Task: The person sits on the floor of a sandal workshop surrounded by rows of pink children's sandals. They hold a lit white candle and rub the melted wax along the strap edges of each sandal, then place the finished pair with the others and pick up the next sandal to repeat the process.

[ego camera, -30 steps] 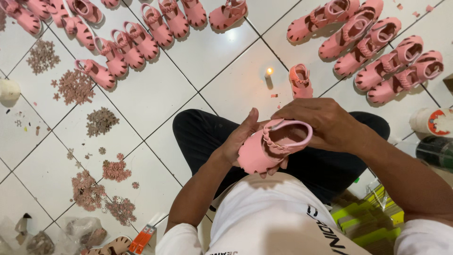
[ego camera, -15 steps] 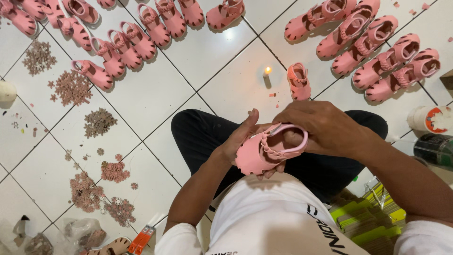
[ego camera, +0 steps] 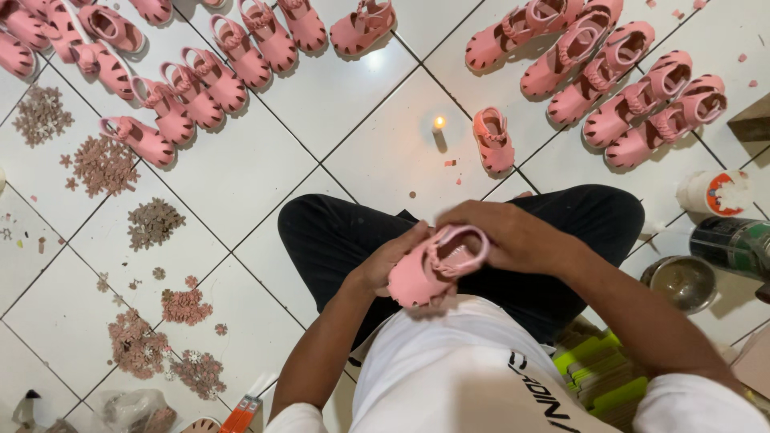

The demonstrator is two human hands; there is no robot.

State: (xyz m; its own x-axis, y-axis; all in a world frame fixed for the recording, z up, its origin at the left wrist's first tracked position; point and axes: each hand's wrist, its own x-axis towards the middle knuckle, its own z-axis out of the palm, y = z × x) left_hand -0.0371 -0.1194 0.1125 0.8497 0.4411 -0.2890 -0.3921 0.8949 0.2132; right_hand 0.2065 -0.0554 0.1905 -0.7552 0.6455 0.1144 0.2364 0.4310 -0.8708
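Head view: pink sandal in both hands.

Head camera looks steeply down, close above the lap.

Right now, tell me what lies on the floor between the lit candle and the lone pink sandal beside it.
Nothing: in the head view, only bare white tile separates the candle from the lone sandal. They stand apart, not touching.
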